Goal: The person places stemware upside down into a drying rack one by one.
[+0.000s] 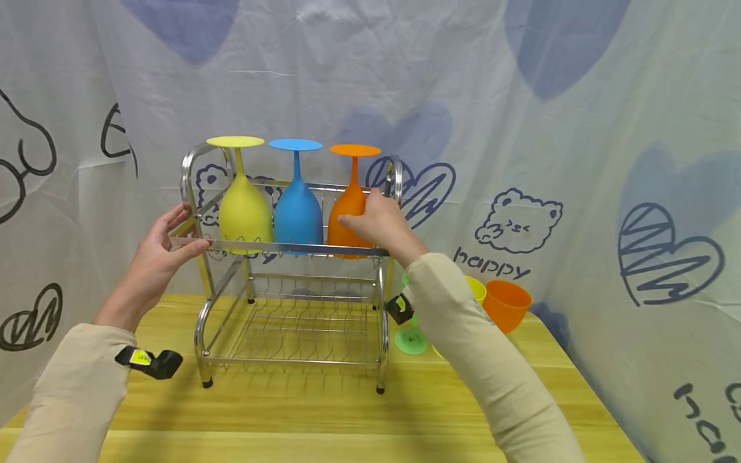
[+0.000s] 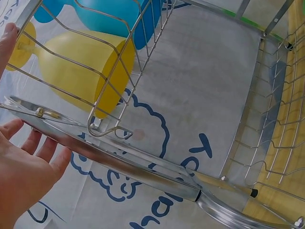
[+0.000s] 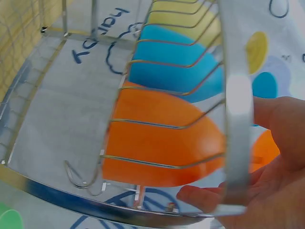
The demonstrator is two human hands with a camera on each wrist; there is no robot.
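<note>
Right hand point(image 1: 382, 222) has the upturned orange goblet point(image 1: 347, 202) in its grip, beside the blue goblet point(image 1: 298, 215)! Left hand point(image 1: 156, 254) holds the metal dish rack point(image 1: 298, 247) by its upper left side.

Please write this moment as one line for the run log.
left hand: holds rack | right hand: around orange goblet | blue goblet, yellow goblet: left of it | all three inverted, top tier

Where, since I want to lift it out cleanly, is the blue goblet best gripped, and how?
Probably the stem, pinched from the front: the blue goblet stands upside down, leaving it exposed, while the yellow goblet and orange goblet flank its bowl.
</note>
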